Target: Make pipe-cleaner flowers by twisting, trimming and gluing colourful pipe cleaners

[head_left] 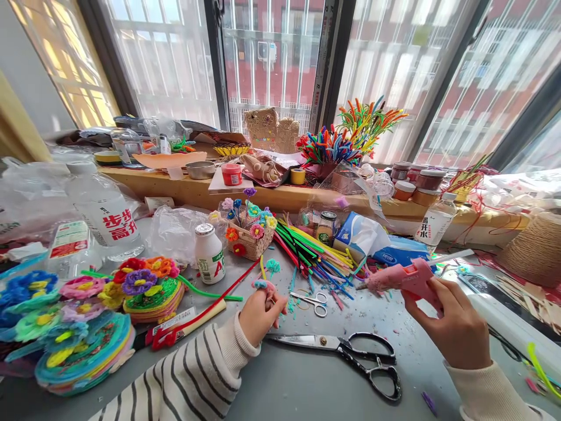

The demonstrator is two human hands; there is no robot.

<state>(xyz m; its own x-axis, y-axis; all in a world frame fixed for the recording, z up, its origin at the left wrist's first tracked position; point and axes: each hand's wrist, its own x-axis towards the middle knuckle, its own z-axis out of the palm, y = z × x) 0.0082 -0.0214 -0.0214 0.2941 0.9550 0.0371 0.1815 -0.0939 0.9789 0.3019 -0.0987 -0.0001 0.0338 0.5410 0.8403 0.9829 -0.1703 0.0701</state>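
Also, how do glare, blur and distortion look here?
Head view: daylight washes out parts of the windows; head view: window frames splay toward the top, and the left-edge plastic bag looks soft; head view: black-handled scissors and pink glue gun look fairly crisp.

1. Windows (272,76): dark-framed, vertical bars behind the panes, reddish building visible beyond.
2. Wooden ledge (188,188) below the windows. On it, near one another: shallow metal bowl (200,170), red tub (232,174), yellow tub (297,176).
3. Ledge, right part: dark-lidded jar (429,180) among similar jars.
4. Left side: large clear bottle (105,213), red lettering, upright; crumpled plastic bag (173,234) to its right.
5. White bottle (210,257), partly green label, upright on grey table (298,389).
6. Blue-and-white tissue pack (350,227), one tissue protruding; black-lidded jar (326,227) just left of it.
7. Far right: twine cone (537,248).
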